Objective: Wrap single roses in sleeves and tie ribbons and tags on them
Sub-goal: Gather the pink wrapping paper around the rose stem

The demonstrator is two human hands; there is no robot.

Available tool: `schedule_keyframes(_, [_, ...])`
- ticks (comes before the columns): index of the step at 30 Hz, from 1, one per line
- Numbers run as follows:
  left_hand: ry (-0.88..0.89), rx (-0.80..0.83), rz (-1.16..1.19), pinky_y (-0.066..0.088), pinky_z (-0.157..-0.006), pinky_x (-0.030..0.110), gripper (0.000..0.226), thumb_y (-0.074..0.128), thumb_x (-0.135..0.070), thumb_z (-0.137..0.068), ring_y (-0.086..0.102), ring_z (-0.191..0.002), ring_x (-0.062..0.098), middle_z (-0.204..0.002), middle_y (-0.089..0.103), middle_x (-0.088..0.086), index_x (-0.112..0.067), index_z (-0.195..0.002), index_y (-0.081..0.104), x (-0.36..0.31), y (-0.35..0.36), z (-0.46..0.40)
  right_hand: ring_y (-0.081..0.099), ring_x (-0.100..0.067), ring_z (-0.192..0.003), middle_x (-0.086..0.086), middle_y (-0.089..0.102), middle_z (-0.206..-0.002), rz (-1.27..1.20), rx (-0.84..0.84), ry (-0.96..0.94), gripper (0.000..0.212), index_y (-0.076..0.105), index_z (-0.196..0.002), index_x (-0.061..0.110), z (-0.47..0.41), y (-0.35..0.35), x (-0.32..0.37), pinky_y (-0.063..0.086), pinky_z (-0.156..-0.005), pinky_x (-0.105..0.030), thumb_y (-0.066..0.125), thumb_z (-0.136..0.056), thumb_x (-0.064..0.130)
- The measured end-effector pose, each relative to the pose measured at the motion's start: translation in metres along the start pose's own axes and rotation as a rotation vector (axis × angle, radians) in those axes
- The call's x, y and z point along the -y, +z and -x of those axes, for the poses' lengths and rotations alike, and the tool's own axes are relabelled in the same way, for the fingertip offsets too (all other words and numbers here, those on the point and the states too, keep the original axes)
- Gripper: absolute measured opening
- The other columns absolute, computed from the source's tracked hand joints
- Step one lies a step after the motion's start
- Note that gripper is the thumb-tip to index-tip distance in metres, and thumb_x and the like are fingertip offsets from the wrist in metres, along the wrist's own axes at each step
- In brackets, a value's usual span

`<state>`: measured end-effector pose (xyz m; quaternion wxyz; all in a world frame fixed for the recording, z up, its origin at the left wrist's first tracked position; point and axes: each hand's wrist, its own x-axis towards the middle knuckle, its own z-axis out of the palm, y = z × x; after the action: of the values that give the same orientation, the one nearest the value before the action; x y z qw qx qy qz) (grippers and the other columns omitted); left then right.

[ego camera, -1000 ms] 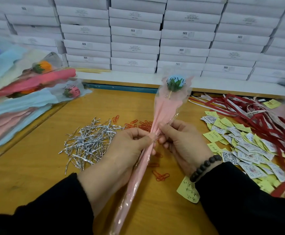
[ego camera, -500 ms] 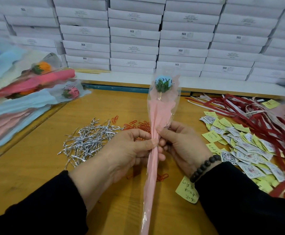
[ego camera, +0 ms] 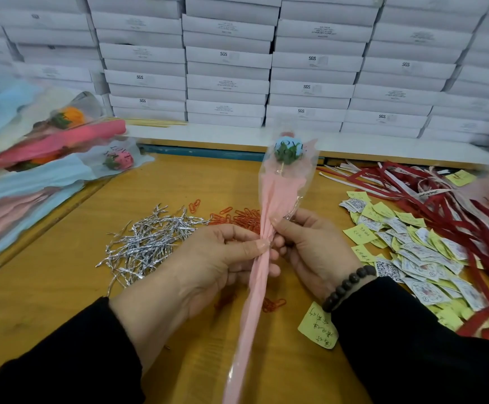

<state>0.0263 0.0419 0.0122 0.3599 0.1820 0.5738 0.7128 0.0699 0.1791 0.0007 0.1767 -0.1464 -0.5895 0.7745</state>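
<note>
Stacked white boxes [ego camera: 227,83]; paper clips [ego camera: 243,218].

Both hands gather a pink sleeve [ego camera: 269,205] around a single rose [ego camera: 288,150] whose blue head stands at the sleeve's clear top. The left hand [ego camera: 208,263] pinches the sleeve at its narrowed waist, and the right hand [ego camera: 310,246] grips it from the other side (a dark bead bracelet [ego camera: 348,287] circles that wrist). Left of the sleeve lies a heap of silver twist ties [ego camera: 150,243]; right of it, yellow and printed tags [ego camera: 406,240] and red ribbons [ego camera: 441,199]. Far left of the sleeve lie wrapped roses [ego camera: 48,158]; behind it, stacked white boxes [ego camera: 228,68].
</note>
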Motion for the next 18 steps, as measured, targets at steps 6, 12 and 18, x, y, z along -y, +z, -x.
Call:
schedule_keyframes(6, [-0.022, -0.012, 0.013, 0.056, -0.051, 0.025, 0.023, 0.065, -0.011, -0.062, 0.067, -0.052, 0.020, -0.069, 0.069, 0.018, 0.004, -0.079, 0.065, 0.005, 0.004, 0.002, 0.046, -0.005, -0.040, -0.001, 0.053, -0.049, -0.005, 0.004, -0.006, 0.006, 0.061, -0.083, 0.005, -0.001, 0.000, 0.000, 0.039, -0.040, -0.014, 0.057, -0.088, 0.002])
schedule_keyframes(12, [0.019, -0.095, -0.011, 0.053, -0.048, 0.025, 0.007, 0.057, 0.001, -0.081, 0.063, -0.046, 0.018, -0.061, 0.067, 0.016, 0.002, -0.074, 0.060, 0.005, 0.004, 0.002, 0.052, -0.007, -0.048, 0.001, 0.062, -0.062, 0.377, 0.038, -0.009, 0.022, 0.064, -0.078, 0.010, 0.004, -0.008, 0.022, 0.041, -0.044, -0.017, 0.056, -0.091, 0.027])
schedule_keyframes(18, [0.055, -0.160, 0.000, 0.048, -0.045, 0.019, 0.015, 0.054, 0.003, -0.086, 0.060, -0.043, 0.015, -0.057, 0.065, 0.013, -0.001, -0.071, 0.056, 0.004, 0.004, 0.001, 0.056, -0.012, -0.065, -0.004, 0.060, -0.073, 1.271, -0.251, -0.130, 0.019, 0.058, -0.076, 0.012, 0.004, -0.089, 0.081, 0.045, -0.063, -0.027, 0.062, -0.087, 0.026])
